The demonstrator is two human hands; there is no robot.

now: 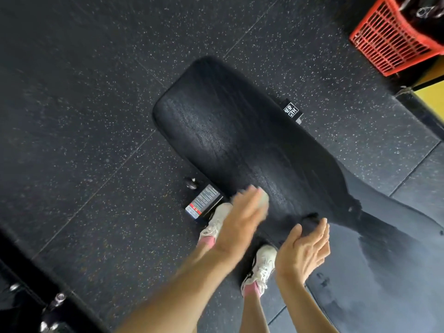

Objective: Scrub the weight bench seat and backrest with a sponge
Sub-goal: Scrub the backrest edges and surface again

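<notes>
Pressing sponge (263, 200) to bench pad (228, 131), left hand (240, 219) lies flat

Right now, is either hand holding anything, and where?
Left hand presses a pale green sponge under its fingers on the bench pad; blur hides the grip. Right hand, open, holds nothing.

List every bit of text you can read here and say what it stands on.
"ER" over "GTH": white letters on a black tag beside the bench pad; the start of each word is hidden.
Sticker with a red band, on the frame under the pad: lines of print, too small and blurred to read.
Nothing else is legible.
</notes>
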